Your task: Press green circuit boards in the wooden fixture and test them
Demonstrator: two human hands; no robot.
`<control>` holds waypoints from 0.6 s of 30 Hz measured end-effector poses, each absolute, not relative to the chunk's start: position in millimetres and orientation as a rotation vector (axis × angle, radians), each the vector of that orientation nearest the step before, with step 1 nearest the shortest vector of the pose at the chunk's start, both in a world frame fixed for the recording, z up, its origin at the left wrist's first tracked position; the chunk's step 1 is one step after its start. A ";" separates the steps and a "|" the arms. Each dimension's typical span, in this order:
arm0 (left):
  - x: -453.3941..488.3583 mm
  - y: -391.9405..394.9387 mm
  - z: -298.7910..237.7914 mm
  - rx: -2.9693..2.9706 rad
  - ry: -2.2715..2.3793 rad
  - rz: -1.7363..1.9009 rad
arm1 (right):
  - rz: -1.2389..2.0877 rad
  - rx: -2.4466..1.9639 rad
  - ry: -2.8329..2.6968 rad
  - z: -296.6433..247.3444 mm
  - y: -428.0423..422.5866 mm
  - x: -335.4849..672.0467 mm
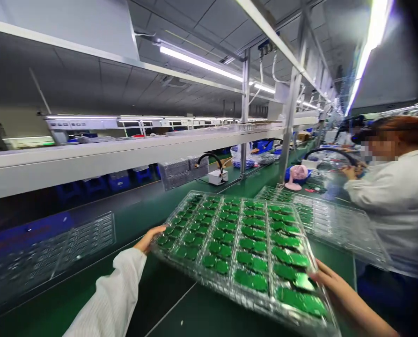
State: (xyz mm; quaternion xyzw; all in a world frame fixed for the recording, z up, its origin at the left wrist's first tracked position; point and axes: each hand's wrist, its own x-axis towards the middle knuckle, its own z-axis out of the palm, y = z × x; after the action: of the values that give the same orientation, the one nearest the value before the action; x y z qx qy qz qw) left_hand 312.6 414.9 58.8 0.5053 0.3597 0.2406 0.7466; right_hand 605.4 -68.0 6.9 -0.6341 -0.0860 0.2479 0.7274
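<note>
Clear tray [237, 297] of green boards [251, 281], between our two hands. We judge that the boards could slide toward five o'clock if our hands lifted unevenly and the tilt grew; a swing toward two o'clock could knock the second tray [365, 234] on the bench [54, 302]. The held tray lies between our grips: our left hand [149, 238] is closed on its rim at nine o'clock, our right hand [326, 276] on its edge at four. The right fingers' underside is hidden.
</note>
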 end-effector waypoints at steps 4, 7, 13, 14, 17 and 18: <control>287.2 444.1 59.3 1.020 0.919 0.713 | 0.825 -1.301 -0.448 43.8 30.5 641.8; 269.2 457.2 56.5 0.977 0.982 0.793 | 0.900 -1.308 -0.479 47.9 106.0 663.2; 244.3 481.3 38.0 0.902 1.130 0.972 | 1.018 -1.370 -0.448 28.6 232.6 689.6; 241.7 486.4 33.9 0.891 1.156 1.000 | 1.032 -1.378 -0.448 25.3 248.8 692.2; 235.3 500.8 20.8 0.876 1.209 1.051 | 1.059 -1.411 -0.452 14.2 288.0 697.8; 233.5 504.9 16.2 0.878 1.222 1.052 | 1.059 -1.426 -0.454 9.6 297.7 699.1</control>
State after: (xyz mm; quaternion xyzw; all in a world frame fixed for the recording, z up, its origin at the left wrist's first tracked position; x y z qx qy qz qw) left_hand 233.5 504.9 16.2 0.3799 0.5286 0.4552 0.6075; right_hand 699.1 297.7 9.6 -0.6171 -0.1964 0.4583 0.6088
